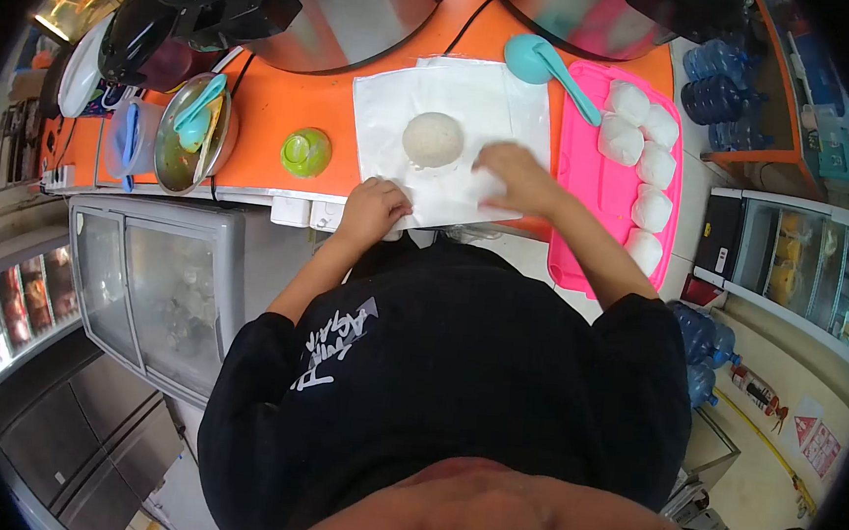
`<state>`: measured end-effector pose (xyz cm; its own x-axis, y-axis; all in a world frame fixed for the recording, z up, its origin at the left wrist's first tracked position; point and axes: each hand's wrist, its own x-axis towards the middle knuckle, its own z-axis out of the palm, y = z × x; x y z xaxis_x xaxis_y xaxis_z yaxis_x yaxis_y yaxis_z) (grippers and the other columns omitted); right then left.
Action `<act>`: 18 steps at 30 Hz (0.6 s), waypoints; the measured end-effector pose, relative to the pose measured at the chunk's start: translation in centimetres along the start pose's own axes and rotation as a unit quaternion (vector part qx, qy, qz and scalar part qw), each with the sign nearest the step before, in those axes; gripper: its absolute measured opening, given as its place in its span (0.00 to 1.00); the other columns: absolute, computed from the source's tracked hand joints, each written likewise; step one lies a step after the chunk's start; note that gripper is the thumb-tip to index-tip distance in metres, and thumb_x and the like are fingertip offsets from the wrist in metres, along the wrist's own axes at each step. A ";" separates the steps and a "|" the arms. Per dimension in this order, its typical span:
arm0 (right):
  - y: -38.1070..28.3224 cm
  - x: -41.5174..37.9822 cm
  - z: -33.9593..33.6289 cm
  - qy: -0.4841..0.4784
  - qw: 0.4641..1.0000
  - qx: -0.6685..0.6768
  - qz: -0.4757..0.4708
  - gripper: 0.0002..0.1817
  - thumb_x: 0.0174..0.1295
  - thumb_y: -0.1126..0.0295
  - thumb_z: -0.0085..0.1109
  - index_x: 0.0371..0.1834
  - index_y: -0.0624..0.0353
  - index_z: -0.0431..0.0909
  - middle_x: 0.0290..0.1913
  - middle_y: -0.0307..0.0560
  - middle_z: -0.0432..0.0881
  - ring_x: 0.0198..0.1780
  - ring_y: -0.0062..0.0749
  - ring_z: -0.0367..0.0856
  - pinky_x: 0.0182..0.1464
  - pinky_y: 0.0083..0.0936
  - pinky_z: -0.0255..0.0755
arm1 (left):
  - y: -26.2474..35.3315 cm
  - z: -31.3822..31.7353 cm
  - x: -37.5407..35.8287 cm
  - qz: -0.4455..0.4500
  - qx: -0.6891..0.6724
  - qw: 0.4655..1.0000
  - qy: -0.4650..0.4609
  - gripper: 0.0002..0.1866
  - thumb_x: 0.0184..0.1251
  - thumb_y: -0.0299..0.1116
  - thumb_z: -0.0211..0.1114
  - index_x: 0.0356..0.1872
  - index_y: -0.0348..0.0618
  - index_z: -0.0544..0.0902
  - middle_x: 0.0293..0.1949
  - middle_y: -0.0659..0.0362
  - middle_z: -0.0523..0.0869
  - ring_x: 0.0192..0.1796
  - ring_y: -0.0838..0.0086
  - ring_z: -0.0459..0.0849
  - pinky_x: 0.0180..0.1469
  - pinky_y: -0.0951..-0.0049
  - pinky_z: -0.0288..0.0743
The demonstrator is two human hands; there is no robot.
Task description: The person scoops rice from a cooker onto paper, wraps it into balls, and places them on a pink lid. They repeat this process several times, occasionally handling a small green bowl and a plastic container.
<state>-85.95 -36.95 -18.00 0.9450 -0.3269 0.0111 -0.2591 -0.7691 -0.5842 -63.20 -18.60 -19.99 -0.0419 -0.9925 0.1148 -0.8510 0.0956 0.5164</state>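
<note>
A rounded mound of rice (pixel 433 140) lies on a white sheet (pixel 387 95) spread over the orange counter. My left hand (pixel 376 208) rests at the sheet's near left corner, its fingers curled down on the edge; whether they pinch it is too small to tell. To the right of the mound, my right hand (pixel 517 178) is over the sheet, bent and blurred by motion, not touching the mound. Left of the sheet stands a green bowl (pixel 305 152). Several white wrapped bundles (pixel 618 139) sit on a pink tray (pixel 575 202) at the right.
A turquoise scoop (pixel 528 60) lies across the sheet's far right corner and the tray. Large cookers (pixel 343 18) stand behind. At the left are a metal bowl (pixel 166 153) with utensils and a clear container (pixel 140 139). A glass-door fridge (pixel 172 287) is below the counter.
</note>
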 end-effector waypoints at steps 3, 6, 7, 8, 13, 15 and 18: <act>0.4 -1.7 2.9 -0.003 1.000 0.003 -0.005 0.20 0.40 0.65 0.68 0.38 0.51 0.74 0.48 0.45 0.74 0.53 0.41 0.69 0.54 0.37 0.61 | 0.1 0.1 0.6 -0.042 -0.006 0.999 -0.005 0.06 0.45 0.33 0.66 0.26 0.46 0.81 0.27 0.59 0.80 0.35 0.64 0.77 0.38 0.67 0.71; 0.9 -0.5 3.1 0.010 0.998 0.041 0.044 0.13 0.41 0.67 0.66 0.32 0.52 0.76 0.41 0.43 0.77 0.48 0.37 0.73 0.50 0.33 0.64 | 0.5 -0.1 1.0 -0.078 -0.016 0.997 -0.018 0.07 0.46 0.35 0.66 0.27 0.45 0.80 0.28 0.58 0.80 0.37 0.64 0.78 0.39 0.67 0.70; 1.1 0.1 2.9 0.015 0.994 0.079 0.073 0.10 0.42 0.68 0.66 0.28 0.53 0.76 0.36 0.43 0.79 0.45 0.36 0.75 0.48 0.31 0.66 | 0.7 -0.2 1.2 -0.092 -0.016 0.995 -0.032 0.08 0.47 0.36 0.66 0.27 0.45 0.80 0.30 0.59 0.80 0.39 0.64 0.78 0.40 0.66 0.70; 1.7 0.3 3.4 0.064 0.992 0.093 0.048 0.08 0.44 0.69 0.64 0.26 0.55 0.76 0.31 0.43 0.79 0.41 0.35 0.77 0.44 0.31 0.68 | 1.6 -0.7 1.3 -0.088 -0.013 0.995 -0.033 0.08 0.47 0.36 0.66 0.27 0.45 0.80 0.30 0.59 0.80 0.39 0.64 0.78 0.40 0.66 0.70; -0.7 -1.0 2.6 0.079 0.989 0.097 0.079 0.09 0.48 0.69 0.60 0.34 0.55 0.76 0.36 0.44 0.79 0.42 0.40 0.76 0.47 0.33 0.68 | 2.1 -1.0 0.4 -0.071 0.106 0.991 0.049 0.11 0.41 0.31 0.66 0.31 0.48 0.80 0.37 0.63 0.81 0.45 0.66 0.76 0.47 0.62 0.65; -0.4 -2.5 3.5 0.129 0.990 0.053 -0.010 0.11 0.50 0.69 0.59 0.38 0.55 0.76 0.37 0.44 0.79 0.43 0.42 0.76 0.48 0.34 0.68 | 0.8 -1.6 -0.5 -0.050 0.107 0.992 0.037 0.12 0.40 0.29 0.66 0.31 0.48 0.80 0.38 0.63 0.81 0.46 0.67 0.76 0.48 0.63 0.65; 1.0 -4.7 5.6 0.064 0.997 -0.033 -0.016 0.12 0.52 0.68 0.60 0.41 0.55 0.77 0.40 0.47 0.80 0.43 0.44 0.77 0.48 0.33 0.69 | 0.2 -2.1 -2.9 -0.017 0.089 0.996 0.016 0.12 0.39 0.27 0.65 0.31 0.48 0.81 0.39 0.63 0.81 0.46 0.68 0.76 0.48 0.64 0.65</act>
<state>-89.54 -33.12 -23.18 0.9211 -0.3651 0.1353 -0.2452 -0.8139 -0.5268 -62.15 -15.50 -18.43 0.0026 -0.9918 0.1282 -0.9310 0.0444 0.3622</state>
